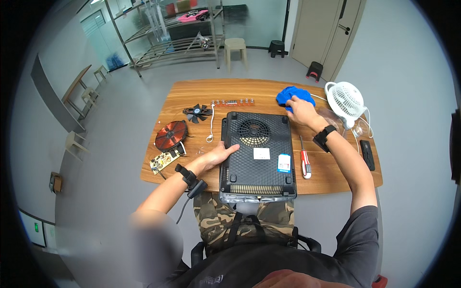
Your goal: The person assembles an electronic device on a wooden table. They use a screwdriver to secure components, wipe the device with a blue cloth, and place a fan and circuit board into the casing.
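An induction cooker [264, 158] lies upside down at the table's front edge, its black textured base with a round vent grille facing up. My left hand [221, 154] grips its left side, thumb over the base and the other fingers partly hidden. Beyond its far right corner, my right hand [303, 114] is closed on a crumpled blue cloth [291, 94]; the fingertips are partly hidden in it. A red and white screwdriver [305, 163] lies right of the cooker, its shaft pointing away from me.
On the left lie a copper coil [171, 136], a circuit board [167, 158], a black fan [197, 113] and a narrow board [234, 102] with a white cable. A white desk fan [346, 101] and a black oblong object [367, 155] stand at the right of the wooden table [259, 86].
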{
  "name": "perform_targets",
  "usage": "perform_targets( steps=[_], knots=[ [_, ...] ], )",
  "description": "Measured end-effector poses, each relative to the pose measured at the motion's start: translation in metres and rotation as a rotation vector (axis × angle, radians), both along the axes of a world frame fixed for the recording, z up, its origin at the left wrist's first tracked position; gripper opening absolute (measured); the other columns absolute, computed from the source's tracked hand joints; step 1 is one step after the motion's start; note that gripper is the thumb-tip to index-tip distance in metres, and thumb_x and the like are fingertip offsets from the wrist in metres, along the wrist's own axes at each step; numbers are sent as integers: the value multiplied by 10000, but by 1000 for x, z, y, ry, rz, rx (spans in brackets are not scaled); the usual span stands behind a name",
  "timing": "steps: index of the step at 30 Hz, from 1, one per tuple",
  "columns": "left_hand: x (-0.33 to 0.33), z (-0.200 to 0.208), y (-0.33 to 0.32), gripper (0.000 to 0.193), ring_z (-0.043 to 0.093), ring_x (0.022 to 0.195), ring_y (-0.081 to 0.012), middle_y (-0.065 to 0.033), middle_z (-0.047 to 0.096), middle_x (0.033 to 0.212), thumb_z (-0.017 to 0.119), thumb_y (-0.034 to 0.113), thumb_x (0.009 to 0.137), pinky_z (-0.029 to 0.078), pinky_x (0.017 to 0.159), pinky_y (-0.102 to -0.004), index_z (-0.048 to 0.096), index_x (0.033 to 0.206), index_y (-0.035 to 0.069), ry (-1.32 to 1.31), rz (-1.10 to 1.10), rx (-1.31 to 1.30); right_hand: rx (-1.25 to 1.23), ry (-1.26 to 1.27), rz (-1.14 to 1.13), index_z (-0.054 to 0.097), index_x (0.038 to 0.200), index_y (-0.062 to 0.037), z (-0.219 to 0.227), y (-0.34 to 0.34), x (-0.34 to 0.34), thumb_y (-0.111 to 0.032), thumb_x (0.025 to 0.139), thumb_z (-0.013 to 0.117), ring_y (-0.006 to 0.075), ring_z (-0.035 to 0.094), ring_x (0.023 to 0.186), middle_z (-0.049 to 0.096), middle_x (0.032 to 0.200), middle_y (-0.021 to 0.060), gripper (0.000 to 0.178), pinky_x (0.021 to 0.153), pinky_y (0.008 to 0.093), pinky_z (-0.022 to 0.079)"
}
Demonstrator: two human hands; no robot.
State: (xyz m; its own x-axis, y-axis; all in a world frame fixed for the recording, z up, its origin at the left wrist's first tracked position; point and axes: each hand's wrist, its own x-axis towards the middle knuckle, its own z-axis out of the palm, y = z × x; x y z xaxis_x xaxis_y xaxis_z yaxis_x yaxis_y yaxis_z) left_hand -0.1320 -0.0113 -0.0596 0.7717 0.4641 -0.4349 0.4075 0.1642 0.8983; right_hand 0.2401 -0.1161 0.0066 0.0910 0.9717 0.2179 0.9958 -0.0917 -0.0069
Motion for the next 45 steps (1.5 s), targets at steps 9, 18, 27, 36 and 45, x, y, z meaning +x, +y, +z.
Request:
perform_targets(
  steps=[9,18,27,36,45],
  knots=[
    [3,-20,9,812,557,1247,-246,-185,529,1401,643,448,990,473,1069,-372,280,1495,-76,-8,62,-36,-11,226,-139,598,1112,42,-47,-2,-18,-345,977,624,473,663,953,691,961,304,410,822,529,534],
    [-4,15,-6,730,598,1182,-248,-190,573,1337,660,401,988,523,987,-372,349,1425,-95,-111,122,-111,48,307,-168,604,1074,84,-34,7,-24,-201,924,654,483,662,967,674,952,343,326,839,526,531],
    [-43,81,-8,478,621,1096,-187,-105,628,1199,639,335,1011,510,993,-363,498,1289,-27,-145,306,-103,7,385,-76,634,1028,103,1,23,-52,-216,917,655,493,660,982,671,985,355,338,864,514,526],
    [-94,169,-12,165,642,936,-112,-25,625,1042,541,209,1054,572,822,-348,530,1124,60,-53,213,-9,-31,528,-45,622,1078,91,-6,54,-98,-283,951,651,456,662,1023,686,1026,320,397,874,485,505],
    [-100,178,-16,282,632,1021,-151,-69,617,1137,518,229,1067,535,902,-372,507,1247,11,-1,223,59,-189,611,-50,593,1237,110,5,65,-116,-258,949,641,462,606,1189,647,1206,337,469,1012,483,477]
  ],
)
